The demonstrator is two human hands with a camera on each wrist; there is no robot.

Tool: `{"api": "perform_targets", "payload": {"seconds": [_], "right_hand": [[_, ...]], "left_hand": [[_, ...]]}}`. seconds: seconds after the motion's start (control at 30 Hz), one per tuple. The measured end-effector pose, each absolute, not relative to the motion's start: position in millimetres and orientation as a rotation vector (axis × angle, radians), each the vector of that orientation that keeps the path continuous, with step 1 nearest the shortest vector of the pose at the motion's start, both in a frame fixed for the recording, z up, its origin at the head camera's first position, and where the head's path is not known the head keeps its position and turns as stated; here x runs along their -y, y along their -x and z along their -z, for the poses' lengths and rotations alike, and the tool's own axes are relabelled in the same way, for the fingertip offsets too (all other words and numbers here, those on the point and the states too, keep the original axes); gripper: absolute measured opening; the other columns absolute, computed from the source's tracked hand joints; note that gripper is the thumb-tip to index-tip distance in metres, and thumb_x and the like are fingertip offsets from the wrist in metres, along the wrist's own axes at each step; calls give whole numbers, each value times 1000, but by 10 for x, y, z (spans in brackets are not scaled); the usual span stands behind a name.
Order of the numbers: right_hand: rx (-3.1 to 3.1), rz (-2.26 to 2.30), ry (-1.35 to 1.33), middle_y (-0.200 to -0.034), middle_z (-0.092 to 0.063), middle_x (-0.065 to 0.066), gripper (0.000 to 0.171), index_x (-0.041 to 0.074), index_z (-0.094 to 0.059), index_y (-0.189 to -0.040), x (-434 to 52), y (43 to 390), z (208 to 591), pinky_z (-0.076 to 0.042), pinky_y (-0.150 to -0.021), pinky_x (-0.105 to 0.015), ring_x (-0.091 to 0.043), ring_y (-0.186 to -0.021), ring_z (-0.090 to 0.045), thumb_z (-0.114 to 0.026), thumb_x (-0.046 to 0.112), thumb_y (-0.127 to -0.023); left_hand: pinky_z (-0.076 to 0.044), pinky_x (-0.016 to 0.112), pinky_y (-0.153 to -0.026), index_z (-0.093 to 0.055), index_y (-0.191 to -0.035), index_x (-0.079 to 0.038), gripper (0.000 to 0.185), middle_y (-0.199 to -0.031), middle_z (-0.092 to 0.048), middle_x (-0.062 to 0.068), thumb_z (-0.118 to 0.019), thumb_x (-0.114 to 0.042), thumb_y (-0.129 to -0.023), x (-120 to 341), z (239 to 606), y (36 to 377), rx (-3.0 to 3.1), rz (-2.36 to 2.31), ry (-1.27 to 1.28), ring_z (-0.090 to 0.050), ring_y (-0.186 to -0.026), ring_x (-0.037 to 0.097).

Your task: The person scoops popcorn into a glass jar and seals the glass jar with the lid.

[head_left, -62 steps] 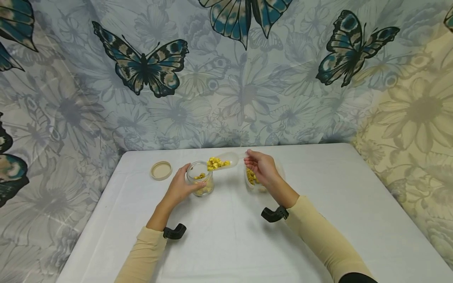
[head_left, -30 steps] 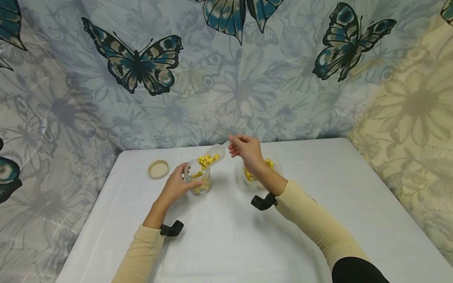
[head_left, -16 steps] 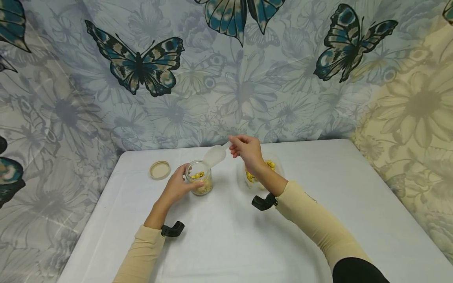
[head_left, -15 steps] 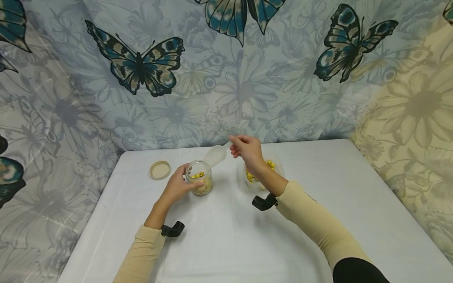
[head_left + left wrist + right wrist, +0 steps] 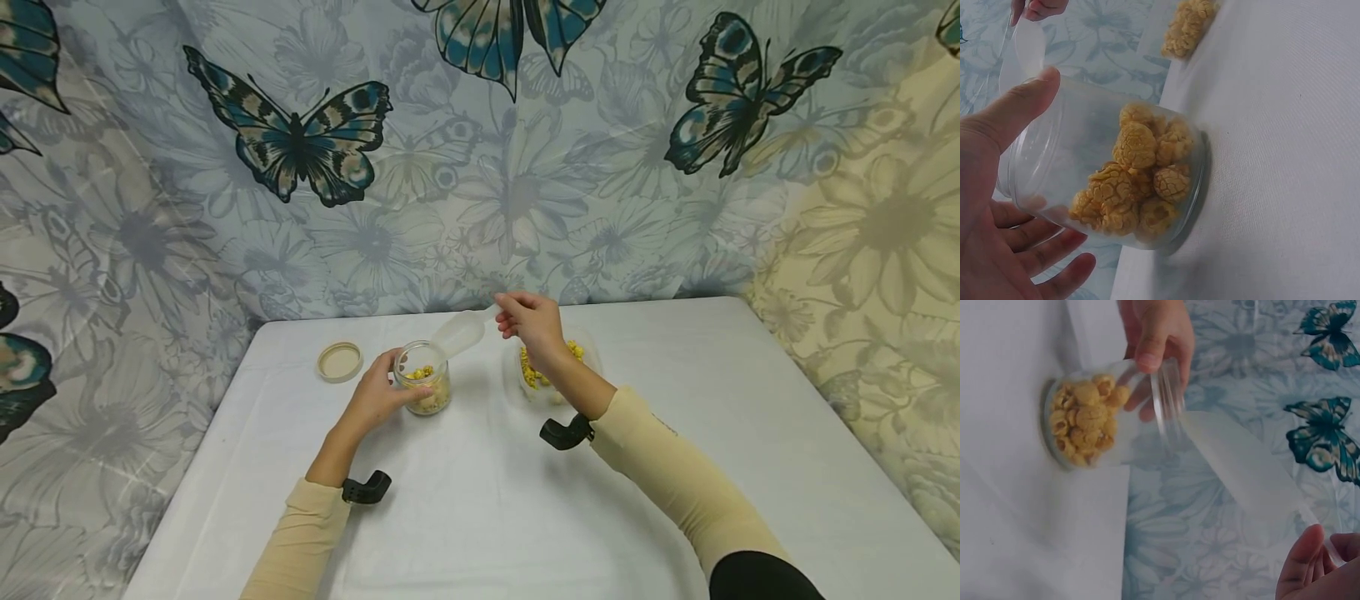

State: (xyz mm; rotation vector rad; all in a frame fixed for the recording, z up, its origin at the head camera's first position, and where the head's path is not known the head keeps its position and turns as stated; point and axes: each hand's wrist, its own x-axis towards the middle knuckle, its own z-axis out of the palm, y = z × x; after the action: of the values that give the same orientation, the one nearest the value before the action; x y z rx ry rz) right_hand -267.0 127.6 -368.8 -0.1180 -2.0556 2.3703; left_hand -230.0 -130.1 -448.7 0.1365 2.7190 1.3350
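My left hand (image 5: 377, 395) grips a clear glass jar (image 5: 1085, 112) near its mouth, thumb on one side and fingers on the other. The jar stands upright on the table, its lower part filled with yellow caramel popcorn (image 5: 1088, 415). My right hand (image 5: 534, 327) pinches the thin handle of a translucent white scoop (image 5: 460, 332). No popcorn shows on the scoop, whose tip slopes down to the jar's rim. Partly behind the right wrist sits a clear plastic container (image 5: 592, 354) with more popcorn (image 5: 534, 377).
A round beige lid (image 5: 339, 362) lies on the white-covered table (image 5: 465, 517), to the left of the jar. Behind the table's far edge hangs a cloth backdrop (image 5: 517, 208) printed with butterflies and flowers.
The scoop tilted down at the jar's mouth and its popcorn dropped into the jar. Most recently my right hand has shifted slightly right with the scoop. The left hand keeps its hold.
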Motion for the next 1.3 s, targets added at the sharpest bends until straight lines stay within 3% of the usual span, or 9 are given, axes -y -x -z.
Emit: {"api": "perform_targets", "payload": {"seconds": [0.73,1.03,1.3], "right_hand": [[2044,-2419,136,-67,-64,2,35,-12,-60,-116,-1292,2676,3695,-53,-53,-18,-9,-57,-60,-64,16,-95],[2047,-2418,152,-66,-64,1,24,-5,-64,-104,-1294,2676,3709,-52,-52,-19,-9,-57,-59,-64,17,-95],[2057,-2409,158,-68,-64,1,26,-6,-64,-107,-1302,2680,3724,-53,-54,-18,-10,-58,-59,-63,18,-95]], "left_hand": [[-41,51,-108,-35,-148,-8,96,-143,-47,17,-81,-49,-74,1318,4486,2314,-2723,-1327,-149,-46,-133,34],[-41,53,-106,-34,-149,-9,98,-144,-47,16,-81,-51,-74,1320,4494,2320,-2726,-1300,-127,-47,-131,36],[-41,54,-107,-36,-148,-8,95,-142,-48,17,-82,-46,-74,1312,4477,2301,-2728,-1326,-129,-47,-131,36]]}}
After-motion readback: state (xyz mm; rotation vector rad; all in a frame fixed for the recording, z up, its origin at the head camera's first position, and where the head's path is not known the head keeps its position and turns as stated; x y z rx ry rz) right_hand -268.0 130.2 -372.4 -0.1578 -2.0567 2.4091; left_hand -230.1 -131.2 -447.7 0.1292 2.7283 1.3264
